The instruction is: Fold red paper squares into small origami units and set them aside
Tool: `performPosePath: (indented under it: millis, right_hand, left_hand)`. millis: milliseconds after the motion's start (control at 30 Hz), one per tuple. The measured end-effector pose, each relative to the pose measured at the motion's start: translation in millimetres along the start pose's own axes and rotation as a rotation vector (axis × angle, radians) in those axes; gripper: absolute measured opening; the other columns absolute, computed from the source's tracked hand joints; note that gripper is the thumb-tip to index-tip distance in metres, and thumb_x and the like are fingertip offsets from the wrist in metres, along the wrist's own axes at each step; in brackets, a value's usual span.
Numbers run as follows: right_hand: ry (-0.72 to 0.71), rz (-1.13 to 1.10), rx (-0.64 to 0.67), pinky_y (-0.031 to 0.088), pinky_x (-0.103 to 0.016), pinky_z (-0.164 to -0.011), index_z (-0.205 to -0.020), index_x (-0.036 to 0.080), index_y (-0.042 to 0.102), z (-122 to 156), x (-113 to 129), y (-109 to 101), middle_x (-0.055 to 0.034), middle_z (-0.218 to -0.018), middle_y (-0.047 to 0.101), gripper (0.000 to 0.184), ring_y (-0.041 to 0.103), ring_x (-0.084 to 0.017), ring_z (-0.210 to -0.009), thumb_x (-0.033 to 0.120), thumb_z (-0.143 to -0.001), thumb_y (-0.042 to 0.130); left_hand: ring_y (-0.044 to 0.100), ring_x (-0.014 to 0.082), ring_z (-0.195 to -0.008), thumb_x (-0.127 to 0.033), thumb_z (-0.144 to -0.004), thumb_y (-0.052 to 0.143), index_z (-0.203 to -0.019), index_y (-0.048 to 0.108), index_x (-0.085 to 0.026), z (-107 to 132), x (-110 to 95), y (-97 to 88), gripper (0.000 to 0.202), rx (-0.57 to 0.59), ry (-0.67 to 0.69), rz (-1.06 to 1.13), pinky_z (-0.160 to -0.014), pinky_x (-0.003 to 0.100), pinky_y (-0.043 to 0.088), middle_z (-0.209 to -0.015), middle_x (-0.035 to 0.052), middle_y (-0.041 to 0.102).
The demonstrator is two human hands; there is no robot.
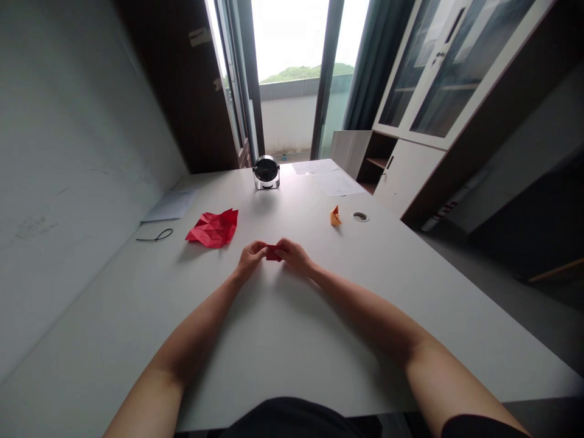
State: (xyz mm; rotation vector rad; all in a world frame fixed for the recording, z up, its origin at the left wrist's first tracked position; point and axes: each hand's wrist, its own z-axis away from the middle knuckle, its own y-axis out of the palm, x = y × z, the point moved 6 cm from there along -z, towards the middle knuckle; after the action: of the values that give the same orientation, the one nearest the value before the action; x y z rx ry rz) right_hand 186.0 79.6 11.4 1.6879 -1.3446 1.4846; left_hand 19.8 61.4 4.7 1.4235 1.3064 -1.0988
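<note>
Centrally, a small, flat, dark-red piece of folded paper (272, 253) sits between the two hands, the left hand (252, 254) pinching its left edge and the right hand (294, 252) its right, so neither is nearer. Its long axis seems to run from hand to hand, though fingers cover its ends. Left of that piece, a creased bright-red paper sheet (213, 229) rests on the smooth white counter (292, 340); farther off to its right stands a little orange folded-paper shape (335, 216).
</note>
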Motion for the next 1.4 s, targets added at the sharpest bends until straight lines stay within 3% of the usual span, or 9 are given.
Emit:
performPosePath:
  millis: [200, 367, 567, 867, 1067, 1267, 1400]
  right_hand:
    - [0.009, 0.262, 0.037, 0.046, -0.026, -0.064, -0.082, 0.019, 0.067, 3, 9, 0, -0.0009, -0.076, 0.07, 0.016, 0.058, -0.014, -0.065, 0.033, -0.084, 0.06]
    - [-0.129, 0.302, -0.02, 0.048, -0.026, -0.069, -0.088, 0.021, 0.07, 6, 27, -3, -0.0021, -0.082, 0.07, 0.015, 0.06, -0.013, -0.069, 0.029, -0.09, 0.058]
    - [-0.224, 0.332, -0.059, 0.048, -0.024, -0.066, -0.084, 0.018, 0.069, 7, 38, -8, -0.0039, -0.085, 0.066, 0.013, 0.059, -0.011, -0.068, 0.026, -0.09, 0.06]
    - [-0.199, 0.251, -0.109, 0.049, -0.026, -0.068, -0.081, 0.019, 0.065, 5, 33, -12, -0.0034, -0.083, 0.065, 0.016, 0.059, -0.013, -0.073, 0.028, -0.091, 0.057]
    - [-0.174, 0.231, -0.171, 0.048, -0.025, -0.066, -0.08, 0.019, 0.06, 3, 26, -15, -0.0012, -0.079, 0.064, 0.006, 0.058, -0.013, -0.071, 0.022, -0.083, 0.055]
    - [-0.092, 0.267, -0.174, 0.04, -0.023, -0.059, -0.075, 0.019, 0.059, 4, 21, -20, 0.0016, -0.069, 0.062, 0.007, 0.052, -0.011, -0.061, 0.018, -0.073, 0.052]
    - [-0.052, 0.346, -0.248, 0.033, -0.023, -0.056, -0.067, 0.019, 0.054, 5, 19, -29, 0.0039, -0.06, 0.053, 0.006, 0.043, -0.011, -0.057, 0.02, -0.072, 0.051]
  left_hand:
    - [0.064, 0.0154, -0.071, -0.038, -0.081, 0.072, -0.087, 0.069, -0.016, 2, -9, -0.8, 0.023, -0.043, 0.069, -0.162, -0.069, 0.028, 0.051, -0.079, 0.0031, 0.068]
    - [0.06, 0.0138, -0.071, -0.031, -0.083, 0.07, -0.083, 0.071, -0.019, 10, -33, 7.0, 0.012, -0.048, 0.266, -0.481, -0.068, 0.027, 0.048, -0.079, 0.0018, 0.063]
    - [0.058, 0.0134, -0.07, -0.027, -0.086, 0.066, -0.086, 0.071, -0.02, 13, -42, 11.9, 0.008, -0.021, 0.318, -0.554, -0.067, 0.026, 0.047, -0.08, 0.0018, 0.063]
    - [0.061, 0.0164, -0.077, -0.028, -0.087, 0.064, -0.086, 0.071, -0.021, 9, -32, 4.6, 0.01, -0.07, 0.275, -0.513, -0.07, 0.029, 0.048, -0.085, 0.0036, 0.065]
    - [0.061, 0.0171, -0.078, -0.03, -0.087, 0.063, -0.089, 0.066, -0.02, 5, -23, -6.9, 0.011, -0.182, 0.204, -0.416, -0.073, 0.029, 0.048, -0.086, 0.0039, 0.065]
    - [0.058, 0.0148, -0.068, -0.035, -0.086, 0.063, -0.092, 0.062, -0.018, 1, -10, -17.3, 0.018, -0.277, 0.121, -0.219, -0.067, 0.028, 0.047, -0.078, 0.0025, 0.063]
    - [0.056, 0.0125, -0.064, -0.037, -0.087, 0.062, -0.093, 0.058, -0.019, -3, -2, -25.5, 0.02, -0.342, 0.071, -0.075, -0.064, 0.027, 0.047, -0.076, 0.0009, 0.06]
